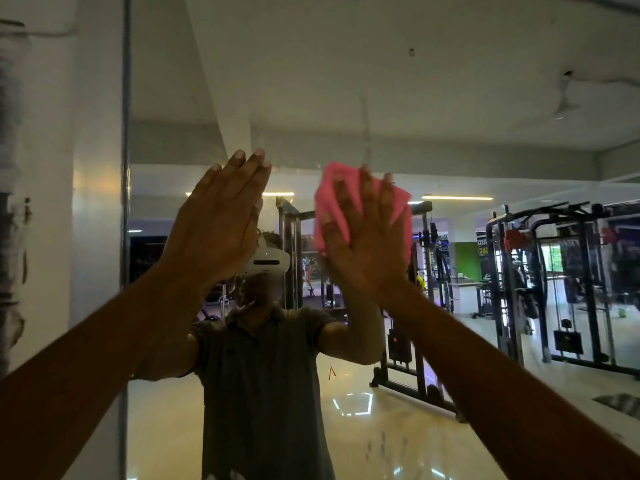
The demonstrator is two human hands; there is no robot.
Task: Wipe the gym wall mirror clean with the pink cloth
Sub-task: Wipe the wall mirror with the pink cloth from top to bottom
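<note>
The wall mirror [398, 109] fills most of the view, its left edge [125, 202] meeting a white wall. A crumpled pink cloth [329, 202] lies flat against the glass at head height. My right hand [367, 237] presses on it with straight, spread fingers, and the cloth sticks out around them. My left hand [221, 220] rests flat on the mirror to the left of the cloth, fingers straight and together, holding nothing. Smudges and finger marks [384, 448] show low on the glass.
A white wall [45, 202] with dark stains stands left of the mirror. The glass reflects a person in a grey shirt [263, 375] wearing a white headset, black gym racks [554, 278], a shiny floor and ceiling lights.
</note>
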